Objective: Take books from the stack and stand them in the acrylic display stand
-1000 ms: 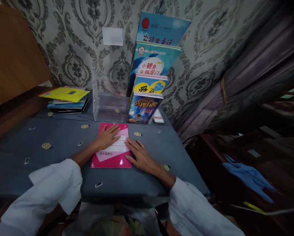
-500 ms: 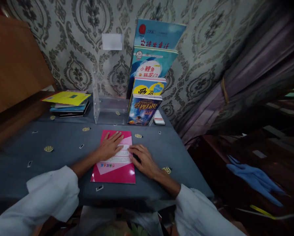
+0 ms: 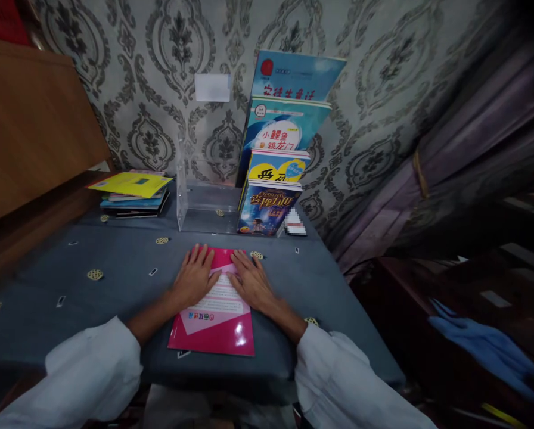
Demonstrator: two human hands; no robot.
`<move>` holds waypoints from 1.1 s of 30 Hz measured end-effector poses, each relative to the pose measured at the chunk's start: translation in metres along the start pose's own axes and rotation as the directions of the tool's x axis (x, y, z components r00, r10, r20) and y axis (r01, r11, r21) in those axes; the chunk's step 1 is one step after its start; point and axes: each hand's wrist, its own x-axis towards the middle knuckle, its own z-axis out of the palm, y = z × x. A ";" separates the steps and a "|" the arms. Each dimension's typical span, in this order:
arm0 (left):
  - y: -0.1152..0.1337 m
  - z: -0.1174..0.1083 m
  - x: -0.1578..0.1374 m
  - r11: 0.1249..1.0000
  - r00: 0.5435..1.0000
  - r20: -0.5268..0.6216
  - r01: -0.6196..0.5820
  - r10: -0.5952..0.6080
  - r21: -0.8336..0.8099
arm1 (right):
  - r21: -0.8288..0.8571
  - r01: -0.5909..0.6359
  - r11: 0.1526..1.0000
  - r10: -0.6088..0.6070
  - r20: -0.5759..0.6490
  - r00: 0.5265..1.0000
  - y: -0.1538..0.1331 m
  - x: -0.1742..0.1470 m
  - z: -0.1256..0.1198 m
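Wears loose, plain, whitish sleeves [image 3: 92, 372], softly creased and wide at the cuffs [image 3: 130, 351], ending partway along the bare forearms [image 3: 153, 319].

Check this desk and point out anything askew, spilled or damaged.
The yellow book atop the pile at the back left looks askew: its left corner juts out past the books beneath. The pink book lies flat under the left hand and right hand. I see no spill or obvious damage.

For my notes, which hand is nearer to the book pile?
Left. The left hand is in front of the book pile, to its right; the right hand is farther right.
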 end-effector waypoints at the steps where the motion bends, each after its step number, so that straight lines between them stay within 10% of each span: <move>1: 0.001 -0.001 -0.001 1.000 1.000 0.000 0.018 -0.018 0.017 | -0.005 -0.009 1.000 0.009 -0.001 1.000 -0.001 -0.001 -0.001; 16: -0.019 0.005 0.012 0.988 0.987 0.086 -0.130 0.136 -0.079 | -0.043 -0.064 0.997 0.062 -0.039 0.997 -0.010 -0.005 -0.013; 26: -0.048 -0.024 0.067 0.880 0.792 0.385 -0.420 0.475 -0.222 | -0.184 -0.062 0.981 0.050 -0.070 0.996 -0.029 -0.047 -0.027; 33: -0.025 -0.014 0.066 0.927 0.861 0.343 -0.351 0.376 -0.136 | -0.124 0.005 0.992 -0.020 -0.120 0.993 -0.021 -0.053 -0.024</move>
